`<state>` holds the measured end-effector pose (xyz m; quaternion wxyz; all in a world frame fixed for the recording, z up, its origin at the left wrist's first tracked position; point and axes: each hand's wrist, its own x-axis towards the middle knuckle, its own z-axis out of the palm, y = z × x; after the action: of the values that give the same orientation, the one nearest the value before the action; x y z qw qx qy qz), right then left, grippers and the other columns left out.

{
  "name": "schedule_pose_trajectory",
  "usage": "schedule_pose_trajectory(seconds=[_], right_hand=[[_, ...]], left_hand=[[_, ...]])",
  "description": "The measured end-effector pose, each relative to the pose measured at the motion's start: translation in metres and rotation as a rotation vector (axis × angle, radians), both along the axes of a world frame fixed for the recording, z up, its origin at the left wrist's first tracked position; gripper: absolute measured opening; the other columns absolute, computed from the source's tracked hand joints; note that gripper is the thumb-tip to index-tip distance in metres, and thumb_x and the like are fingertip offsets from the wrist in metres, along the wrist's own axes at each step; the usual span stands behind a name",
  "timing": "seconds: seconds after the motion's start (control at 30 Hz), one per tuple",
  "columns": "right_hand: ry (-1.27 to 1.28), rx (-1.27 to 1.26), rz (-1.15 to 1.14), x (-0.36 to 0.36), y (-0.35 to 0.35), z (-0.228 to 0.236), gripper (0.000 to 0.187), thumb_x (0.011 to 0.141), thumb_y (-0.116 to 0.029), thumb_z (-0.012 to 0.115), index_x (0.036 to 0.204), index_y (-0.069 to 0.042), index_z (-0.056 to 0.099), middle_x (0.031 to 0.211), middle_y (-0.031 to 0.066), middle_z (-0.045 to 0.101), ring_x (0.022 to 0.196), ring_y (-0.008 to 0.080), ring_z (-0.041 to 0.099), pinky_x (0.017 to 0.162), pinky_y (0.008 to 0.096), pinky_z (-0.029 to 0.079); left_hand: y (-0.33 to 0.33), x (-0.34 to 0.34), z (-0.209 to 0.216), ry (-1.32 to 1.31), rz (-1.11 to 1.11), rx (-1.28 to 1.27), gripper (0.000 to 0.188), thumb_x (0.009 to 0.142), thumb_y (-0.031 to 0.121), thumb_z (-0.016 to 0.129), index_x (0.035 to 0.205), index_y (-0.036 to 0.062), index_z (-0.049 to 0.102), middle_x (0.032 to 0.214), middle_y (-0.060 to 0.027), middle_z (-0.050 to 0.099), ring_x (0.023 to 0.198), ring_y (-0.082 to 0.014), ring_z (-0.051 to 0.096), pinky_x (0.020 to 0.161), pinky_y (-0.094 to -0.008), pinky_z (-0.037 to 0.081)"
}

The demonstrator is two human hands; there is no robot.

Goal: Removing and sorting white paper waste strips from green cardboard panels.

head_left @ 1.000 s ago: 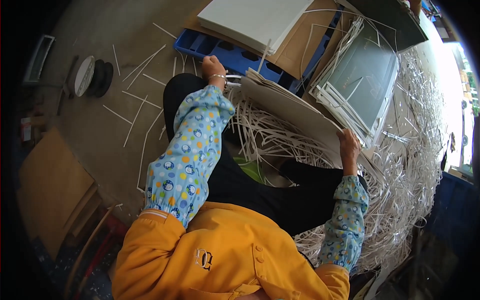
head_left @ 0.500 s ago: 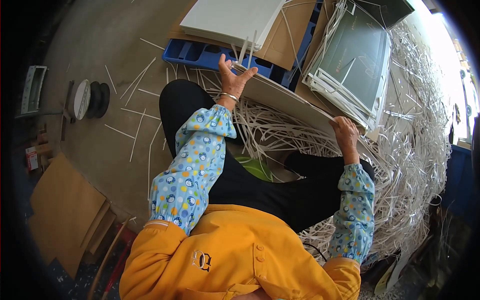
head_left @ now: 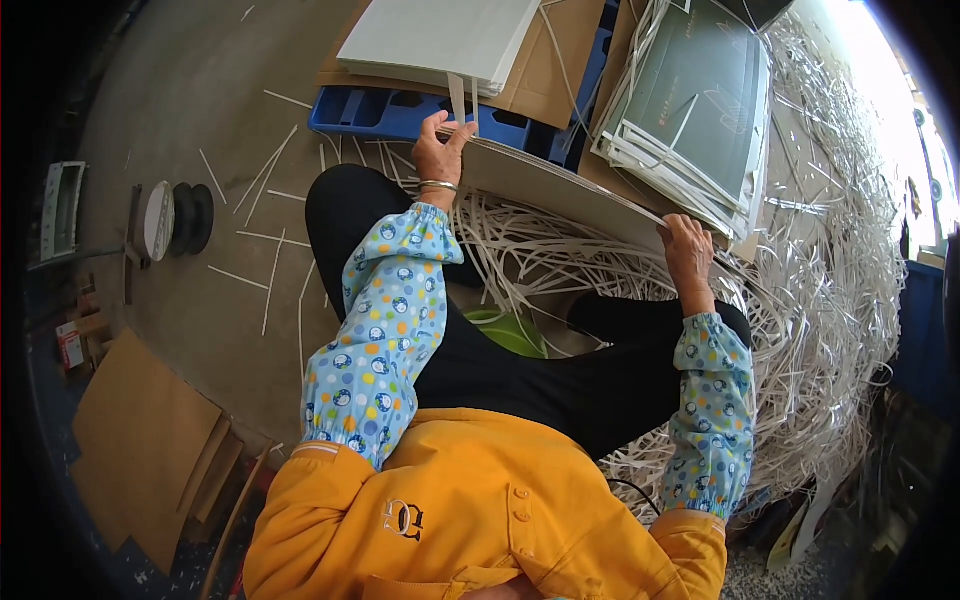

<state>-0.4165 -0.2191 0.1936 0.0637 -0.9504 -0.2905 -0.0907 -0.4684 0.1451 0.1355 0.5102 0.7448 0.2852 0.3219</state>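
Observation:
Across my knees stands a long stack of thin board sheets [head_left: 565,190] on edge, its pale face toward me. My left hand [head_left: 438,155] is closed round its left end, thumb and fingers at the top corner. Thin white strips [head_left: 457,95] stick up just beyond those fingers. At the other end, my right hand [head_left: 688,255] grips the top edge, fingers curled over it. The sheets' lower edge is partly hidden by loose white strips [head_left: 540,250].
Ahead, a blue pallet [head_left: 365,108] bears cardboard and a white sheet stack [head_left: 430,45]. A dark green sheet stack [head_left: 690,110] lies to its right. Shredded strips [head_left: 820,350] heap on the right. A green round object [head_left: 510,333] sits between my legs. Brown cardboard [head_left: 140,430] stands at left.
My left hand's spread thumb and fingers have closed on the sheets' left end. The right hand keeps its grip. The whole view has shifted slightly.

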Motion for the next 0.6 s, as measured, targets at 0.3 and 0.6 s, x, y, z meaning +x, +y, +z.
schedule_pose_trajectory(seconds=[0.3,0.6], right_hand=[[-0.019,0.107,0.14,-0.003,0.012,0.007,0.011,0.071,-0.018,0.06,0.073,-0.012,0.051,0.069,-0.0002,0.052,0.07,0.0199,0.052,0.062,0.0337,0.039],[-0.051,0.091,0.153,-0.008,0.013,-0.006,0.011,0.072,-0.018,0.059,0.071,-0.012,0.049,0.065,0.0018,0.05,0.066,0.0199,0.053,0.058,0.0333,0.041]], left_hand=[[0.004,-0.009,0.035,-0.105,0.01,-0.041,0.045,0.069,0.03,0.068,0.102,0.002,0.053,0.097,-0.0135,0.058,0.086,-0.0262,0.056,0.075,-0.0344,0.044],[-0.157,0.016,0.063,0.081,-0.838,1.05,0.037,0.062,0.025,0.067,0.094,0.0114,0.054,0.094,-0.0056,0.055,0.092,-0.0231,0.051,0.077,-0.0363,0.038]])
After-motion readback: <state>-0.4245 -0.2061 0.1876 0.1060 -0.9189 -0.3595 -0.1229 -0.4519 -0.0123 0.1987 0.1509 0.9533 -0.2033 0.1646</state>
